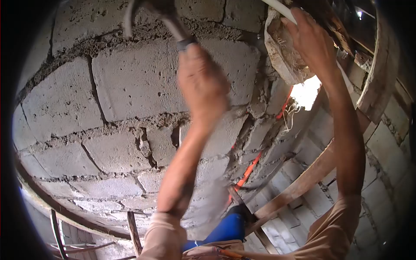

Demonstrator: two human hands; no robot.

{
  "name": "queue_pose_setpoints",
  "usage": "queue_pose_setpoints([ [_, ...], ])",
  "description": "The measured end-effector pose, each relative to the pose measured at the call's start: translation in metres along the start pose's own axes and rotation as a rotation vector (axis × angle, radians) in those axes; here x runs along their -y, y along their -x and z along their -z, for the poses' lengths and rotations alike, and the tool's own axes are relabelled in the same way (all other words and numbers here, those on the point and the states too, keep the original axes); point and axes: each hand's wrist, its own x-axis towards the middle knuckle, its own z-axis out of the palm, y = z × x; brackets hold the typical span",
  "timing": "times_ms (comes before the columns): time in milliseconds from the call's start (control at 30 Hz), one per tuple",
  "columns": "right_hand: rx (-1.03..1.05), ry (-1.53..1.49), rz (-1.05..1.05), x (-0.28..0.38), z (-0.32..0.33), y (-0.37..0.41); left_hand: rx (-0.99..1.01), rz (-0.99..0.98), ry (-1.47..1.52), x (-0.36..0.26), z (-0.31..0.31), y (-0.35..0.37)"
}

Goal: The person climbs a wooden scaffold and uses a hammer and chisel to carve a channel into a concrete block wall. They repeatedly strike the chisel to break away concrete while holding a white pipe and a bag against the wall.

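My left hand (203, 84), blurred by motion, is wrapped round the handle of a claw hammer (173, 26) in front of the block wall (130, 78). The hammer's head is at the top edge, partly cut off. At the upper right, my right hand (310, 43) has its fingers bent round a pale pipe (281, 9). Beside its fingers hangs a dirty, whitish sack-like piece (279, 52). The pipe's far end is out of view.
Bright light comes through a gap (305, 93) below the whitish piece. An orange-red strip (249, 171) runs down the wall. A wooden beam (299, 184) slants across the lower right. Thin posts (133, 229) stand at the lower left.
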Motion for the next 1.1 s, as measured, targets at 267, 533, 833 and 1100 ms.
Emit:
queue_pose_setpoints([
  [267, 0.017, -0.043, 0.033, 0.001, 0.020, -0.006, -0.325, -0.121, 0.175, 0.069, -0.094, -0.006],
  [533, -0.020, -0.064, -0.034, 0.011, 0.026, -0.008, -0.318, -0.012, 0.200, 0.059, -0.097, 0.001],
  [833, 0.074, -0.082, -0.002, 0.002, 0.036, -0.017, -0.318, -0.080, 0.255, 0.039, -0.107, 0.006],
  [1100, 0.208, 0.050, -0.082, 0.015, 0.047, -0.022, -0.254, 0.067, 0.082, 0.061, -0.091, -0.016],
])
